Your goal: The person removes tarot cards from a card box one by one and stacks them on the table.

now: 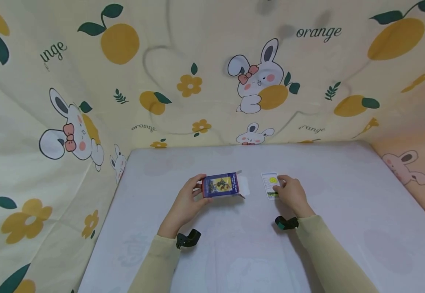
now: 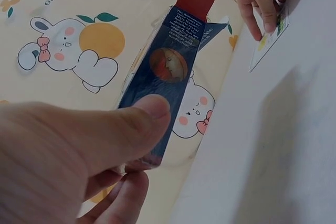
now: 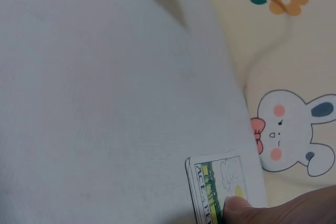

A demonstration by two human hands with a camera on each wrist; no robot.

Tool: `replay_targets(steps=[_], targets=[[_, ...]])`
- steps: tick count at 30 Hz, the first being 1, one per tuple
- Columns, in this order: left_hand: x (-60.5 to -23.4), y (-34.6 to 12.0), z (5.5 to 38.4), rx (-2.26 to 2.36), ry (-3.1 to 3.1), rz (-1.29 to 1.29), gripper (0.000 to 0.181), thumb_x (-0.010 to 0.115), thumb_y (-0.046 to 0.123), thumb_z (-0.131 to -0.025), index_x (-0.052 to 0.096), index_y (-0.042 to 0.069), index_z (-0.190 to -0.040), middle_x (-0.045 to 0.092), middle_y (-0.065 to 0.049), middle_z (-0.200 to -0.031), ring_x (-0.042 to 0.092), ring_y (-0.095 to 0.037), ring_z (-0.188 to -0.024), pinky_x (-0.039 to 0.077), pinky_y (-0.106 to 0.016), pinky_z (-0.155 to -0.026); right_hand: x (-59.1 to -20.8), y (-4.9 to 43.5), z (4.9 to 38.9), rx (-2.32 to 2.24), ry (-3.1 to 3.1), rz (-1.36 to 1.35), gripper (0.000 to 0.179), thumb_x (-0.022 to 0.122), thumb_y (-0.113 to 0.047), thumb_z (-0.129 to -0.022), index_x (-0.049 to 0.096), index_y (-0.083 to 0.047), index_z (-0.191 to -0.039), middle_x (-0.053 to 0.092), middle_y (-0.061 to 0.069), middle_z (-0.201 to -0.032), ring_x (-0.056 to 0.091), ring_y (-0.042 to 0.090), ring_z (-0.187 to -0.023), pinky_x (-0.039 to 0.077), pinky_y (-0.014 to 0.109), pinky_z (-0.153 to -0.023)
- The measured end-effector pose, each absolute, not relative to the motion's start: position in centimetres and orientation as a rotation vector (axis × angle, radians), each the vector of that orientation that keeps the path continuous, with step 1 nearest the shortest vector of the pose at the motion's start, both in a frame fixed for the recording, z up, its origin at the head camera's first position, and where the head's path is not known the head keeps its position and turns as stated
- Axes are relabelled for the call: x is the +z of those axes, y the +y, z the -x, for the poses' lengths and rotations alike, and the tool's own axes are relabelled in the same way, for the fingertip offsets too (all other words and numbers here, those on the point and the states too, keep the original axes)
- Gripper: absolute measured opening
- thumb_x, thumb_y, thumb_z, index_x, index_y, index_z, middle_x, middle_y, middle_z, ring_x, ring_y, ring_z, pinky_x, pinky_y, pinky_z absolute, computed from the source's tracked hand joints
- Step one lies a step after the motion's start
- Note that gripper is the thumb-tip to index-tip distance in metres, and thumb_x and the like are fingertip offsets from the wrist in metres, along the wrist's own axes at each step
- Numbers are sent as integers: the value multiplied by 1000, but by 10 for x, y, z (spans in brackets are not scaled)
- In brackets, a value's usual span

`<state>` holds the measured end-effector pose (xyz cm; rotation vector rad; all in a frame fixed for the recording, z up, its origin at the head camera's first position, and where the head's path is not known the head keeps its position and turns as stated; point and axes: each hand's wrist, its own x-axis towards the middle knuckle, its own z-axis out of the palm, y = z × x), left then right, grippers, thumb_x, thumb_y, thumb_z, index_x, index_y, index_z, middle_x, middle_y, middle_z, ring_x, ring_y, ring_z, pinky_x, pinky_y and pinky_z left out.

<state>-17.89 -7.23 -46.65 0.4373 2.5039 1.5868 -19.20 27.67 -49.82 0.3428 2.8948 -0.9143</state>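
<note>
My left hand (image 1: 185,206) holds a small blue tarot card box (image 1: 217,186) above the white table, thumb along one narrow side and fingers behind. A picture fills its front, and the flaps at its right end stand open. In the left wrist view, a red flap (image 2: 196,3) sticks out at the box's far end. To the right of the box, my right hand (image 1: 294,196) grips a small stack of tarot cards (image 3: 210,184) by its right side. The top card shows a yellow disc and the letters "ACE" and "PE"; my thumb (image 3: 236,205) lies over part of it.
A white cloth covers the table (image 1: 245,244). Behind it rises a cream curtain (image 1: 205,49) printed with rabbits and oranges, and similar cloth hangs at both sides. Black wrist cameras (image 1: 188,238) are strapped at both sleeves.
</note>
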Motion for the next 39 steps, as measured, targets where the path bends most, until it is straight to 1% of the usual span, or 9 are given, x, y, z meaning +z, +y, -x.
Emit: replay_targets(steps=[4,7,11,15,18,23,27,34,39], targets=[[-466,-71,179,1580,2491,-424,76,78,13,-83,37,22,-147,42,-5,-139,50,-26,-123,49,-36,-100,-496,281,190,-983,2861,-343,51,62,-20,-95,46,3,-138,58,26,-109,52,34,-92,48,44,-76],[-466,-70,178,1576,2488,-402,76,78,14,-83,38,22,-146,42,-4,-139,50,-26,-124,49,-35,-100,-492,285,187,-1123,2815,-417,56,58,-26,-97,40,3,-142,56,26,-116,53,35,-99,49,44,-80],[-466,-69,178,1562,2504,-385,75,78,13,-83,38,24,-146,42,-2,-139,50,-24,-123,48,-35,-100,-486,291,183,-1334,2750,-530,62,51,-37,-99,35,1,-145,52,23,-120,51,32,-103,51,37,-78],[-466,-69,178,1552,2514,-381,75,78,13,-83,38,26,-145,42,-2,-139,50,-25,-123,49,-35,-99,-480,290,182,-1459,2702,-528,68,52,-48,-96,35,-6,-147,51,20,-122,55,31,-101,52,29,-75],[-467,-69,178,1556,2509,-381,75,78,13,-83,38,25,-145,42,-3,-139,50,-25,-123,49,-35,-100,-472,281,181,-1532,2657,-474,72,56,-52,-93,35,-10,-148,50,21,-126,58,34,-104,55,33,-80],[-466,-69,177,1570,2505,-400,75,78,13,-83,38,23,-146,42,-4,-140,50,-26,-124,49,-36,-100,-459,257,177,-1654,2575,-351,69,63,-50,-91,39,-14,-145,53,19,-126,59,38,-107,56,46,-86],[-466,-69,177,1572,2509,-407,75,78,12,-83,38,24,-146,42,-3,-139,50,-25,-123,49,-36,-99,-453,238,174,-1660,2579,-278,69,66,-51,-88,42,-17,-143,57,15,-123,59,34,-106,57,46,-84],[-465,-69,178,1567,2508,-422,76,77,11,-83,37,25,-146,41,-2,-141,50,-24,-123,49,-36,-100,-445,208,170,-1659,2600,-182,63,72,-43,-86,48,-19,-139,63,8,-112,59,25,-96,54,33,-73],[-466,-68,178,1556,2499,-420,76,77,13,-84,37,27,-147,41,-1,-141,50,-23,-124,49,-35,-99,-447,198,169,-1685,2563,-133,65,73,-37,-86,45,-14,-140,64,9,-107,58,23,-88,51,27,-63]])
